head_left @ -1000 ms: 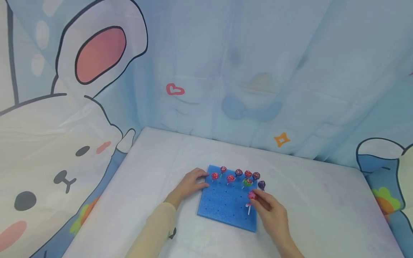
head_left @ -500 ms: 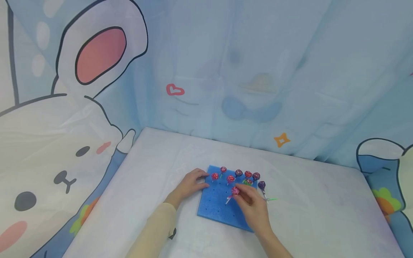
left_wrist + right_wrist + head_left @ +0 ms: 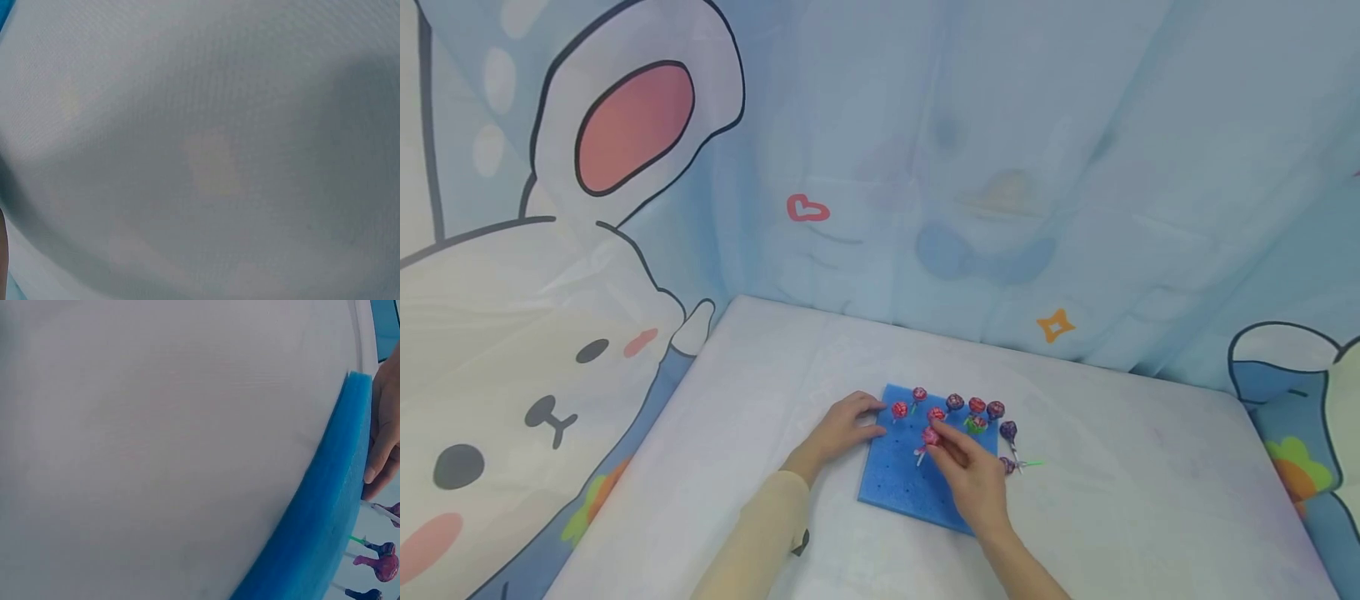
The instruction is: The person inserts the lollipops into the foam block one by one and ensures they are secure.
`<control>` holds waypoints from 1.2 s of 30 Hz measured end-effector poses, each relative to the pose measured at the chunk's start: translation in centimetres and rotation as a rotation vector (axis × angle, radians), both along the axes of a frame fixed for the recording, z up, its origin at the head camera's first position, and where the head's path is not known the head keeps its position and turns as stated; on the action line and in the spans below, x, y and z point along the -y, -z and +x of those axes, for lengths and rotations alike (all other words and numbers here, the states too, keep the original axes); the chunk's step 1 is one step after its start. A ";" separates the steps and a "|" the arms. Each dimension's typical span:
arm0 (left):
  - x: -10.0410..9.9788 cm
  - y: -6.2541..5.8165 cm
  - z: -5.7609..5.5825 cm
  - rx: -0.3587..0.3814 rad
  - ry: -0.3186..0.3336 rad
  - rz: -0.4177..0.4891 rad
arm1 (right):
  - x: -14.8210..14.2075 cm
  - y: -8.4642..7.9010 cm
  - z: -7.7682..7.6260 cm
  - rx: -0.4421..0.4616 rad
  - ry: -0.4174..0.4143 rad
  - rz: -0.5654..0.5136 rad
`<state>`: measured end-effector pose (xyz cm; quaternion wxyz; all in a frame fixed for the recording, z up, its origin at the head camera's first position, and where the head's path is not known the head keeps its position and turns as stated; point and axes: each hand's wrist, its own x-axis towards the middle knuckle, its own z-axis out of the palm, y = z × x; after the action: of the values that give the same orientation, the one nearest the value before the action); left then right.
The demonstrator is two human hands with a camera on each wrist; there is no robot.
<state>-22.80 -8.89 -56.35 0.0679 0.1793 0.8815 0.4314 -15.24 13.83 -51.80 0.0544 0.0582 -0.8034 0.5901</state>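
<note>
My right hand [image 3: 976, 483] pinches a pink-wrapped lollipop [image 3: 931, 436] by its head, thumb and fingers round it. The lollipop's white stick slants down to the left, its tip close over the blue foam board [image 3: 895, 479]. Small holes dot the board. Several wrapped lollipops stand in its far part, among them a red one [image 3: 900, 410] near the left and a green one [image 3: 976, 424] near the right. Against the board's left edge rest the fingers and thumb of my left hand [image 3: 844, 429]; the right wrist view also shows this hand [image 3: 387, 425] beside the board.
Right of the board, a dark purple lollipop [image 3: 1008, 431] and another dark one [image 3: 1007, 466] lie on the white-covered table [image 3: 1135, 492]. A light blue printed curtain [image 3: 880, 150] hangs behind. The left wrist view holds mostly table surface.
My right hand has carried the pink lollipop leftward across the board, from its right side to near the middle. Behind it, the lollipops lying at the right have come into view. My left hand stays put.
</note>
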 end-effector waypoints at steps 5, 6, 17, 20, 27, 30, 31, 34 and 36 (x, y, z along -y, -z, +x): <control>-0.1 0.0 -0.1 0.005 -0.003 -0.017 | 1.0 0.5 -0.5 -0.092 0.012 -0.025; -0.1 0.0 0.0 0.003 -0.004 -0.018 | 1.2 0.5 -0.6 -0.103 0.019 -0.016; 0.0 0.3 -0.2 -0.022 0.001 -0.006 | 3.2 1.6 -1.5 -0.105 0.072 0.011; 0.0 0.4 -0.3 -0.024 0.002 -0.009 | 3.3 1.9 -1.5 -0.117 0.077 0.025; 0.0 0.3 -0.2 -0.036 0.006 -0.001 | 3.4 2.0 -1.7 -0.116 0.080 0.052; 0.0 0.3 -0.2 -0.044 0.010 0.006 | 3.4 2.0 -1.8 -0.123 0.083 0.057; 0.0 0.3 -0.2 -0.044 0.011 0.008 | 3.5 2.0 -1.8 -0.126 0.082 0.061; 0.0 0.2 -0.2 -0.045 0.012 0.011 | 3.4 2.0 -1.8 -0.132 0.081 0.063; 0.0 0.2 -0.1 -0.049 0.013 0.009 | 3.4 2.0 -1.8 -0.133 0.080 0.063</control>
<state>-22.94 -8.90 -56.56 0.0483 0.1956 0.8798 0.4306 -17.07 10.38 -53.82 0.1291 0.0666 -0.8179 0.5567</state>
